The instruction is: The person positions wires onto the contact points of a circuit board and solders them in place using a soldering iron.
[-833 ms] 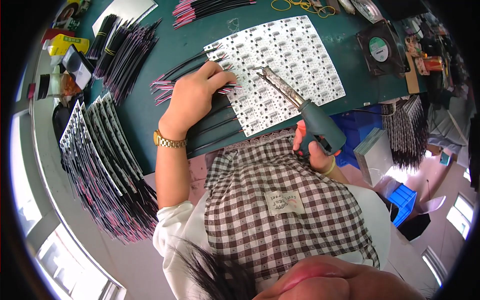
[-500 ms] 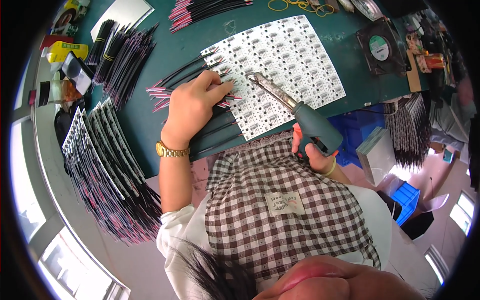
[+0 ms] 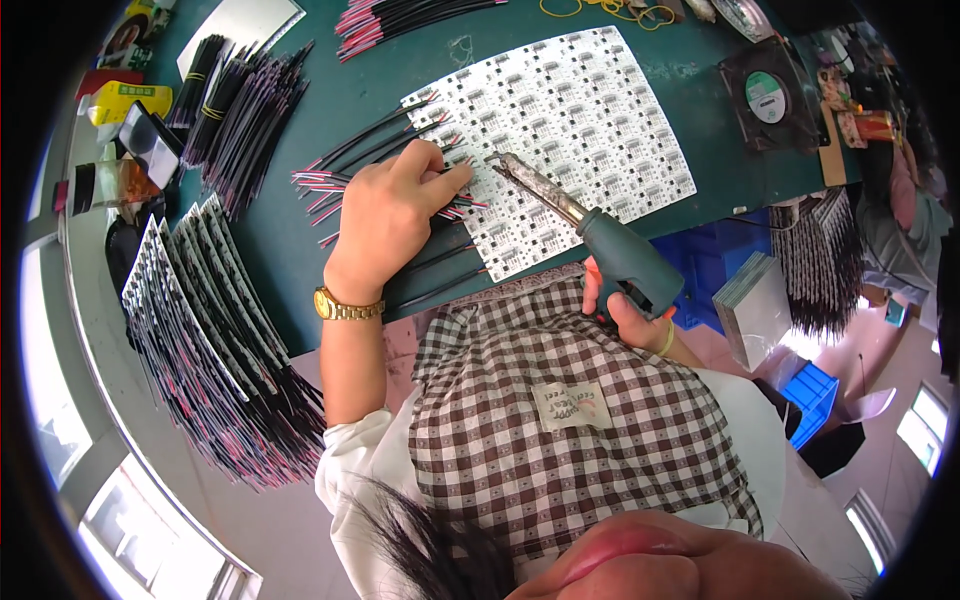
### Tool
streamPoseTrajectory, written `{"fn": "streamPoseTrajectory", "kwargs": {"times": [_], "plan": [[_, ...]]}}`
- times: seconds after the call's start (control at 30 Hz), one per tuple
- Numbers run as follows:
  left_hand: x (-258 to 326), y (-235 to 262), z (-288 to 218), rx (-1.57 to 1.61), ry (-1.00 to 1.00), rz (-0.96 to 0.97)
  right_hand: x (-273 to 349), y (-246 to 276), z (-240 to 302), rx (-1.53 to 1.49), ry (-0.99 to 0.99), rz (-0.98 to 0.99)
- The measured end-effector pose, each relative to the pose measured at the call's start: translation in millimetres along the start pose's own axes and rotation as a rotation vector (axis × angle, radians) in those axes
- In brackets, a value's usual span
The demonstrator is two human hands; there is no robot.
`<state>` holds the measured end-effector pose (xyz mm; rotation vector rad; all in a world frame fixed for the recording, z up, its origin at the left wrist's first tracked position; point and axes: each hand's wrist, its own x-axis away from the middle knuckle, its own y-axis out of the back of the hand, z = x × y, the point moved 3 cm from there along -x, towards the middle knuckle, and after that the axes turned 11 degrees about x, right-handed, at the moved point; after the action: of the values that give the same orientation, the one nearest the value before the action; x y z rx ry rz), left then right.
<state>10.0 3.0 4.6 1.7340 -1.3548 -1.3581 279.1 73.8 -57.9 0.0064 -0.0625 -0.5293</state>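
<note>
My left hand (image 3: 385, 218) is closed in a pinch on thin black wires (image 3: 358, 150) with red and white ends, at the left edge of a white circuit board panel (image 3: 585, 115). Its palm covers part of the bundle. Several wires reach onto that edge, above and below the hand. In my right hand (image 3: 635, 325) is a dark green soldering gun (image 3: 628, 258), gripped by its handle. The metal tip lies over the panel, a little right of my left fingertips; whether it touches the board I cannot tell.
Bundled black wires (image 3: 245, 125) lie at the back left. Wired panels (image 3: 200, 330) hang over the table's left edge. A solder spool (image 3: 765, 97) stands at the back right, with more wired panels (image 3: 815, 255) below. Blue crates (image 3: 808, 400) are at the lower right.
The soldering gun's tip has shifted slightly left and down across the panel. My left hand has moved only slightly and keeps its pinch on the wires.
</note>
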Motion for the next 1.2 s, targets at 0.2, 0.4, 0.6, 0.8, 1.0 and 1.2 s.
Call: {"fn": "streamPoseTrajectory", "kwargs": {"times": [0.2, 0.4, 0.6, 0.8, 1.0, 1.2], "plan": [[1, -2, 1, 0.004, -0.006, -0.003, 1, -2, 2, -0.011, -0.015, -0.01], [0, -2, 2, 0.023, -0.01, -0.014, 0, -5, 1, 0.09, -0.001, -0.005], [-1, -1, 1, 0.033, -0.001, -0.012, -1, -5, -1, -0.071, 0.006, -0.011], [2, -1, 1, 0.033, 0.013, -0.004, -5, 0, 7, -0.137, 0.096, -0.102], [-3, 26, 4, 0.104, 0.203, -0.224, -1, 3, 4, -0.094, 0.148, -0.121], [14, 61, 3, 0.272, 0.509, -0.586, -2, 11, 12, -0.045, 0.184, -0.078]]}}
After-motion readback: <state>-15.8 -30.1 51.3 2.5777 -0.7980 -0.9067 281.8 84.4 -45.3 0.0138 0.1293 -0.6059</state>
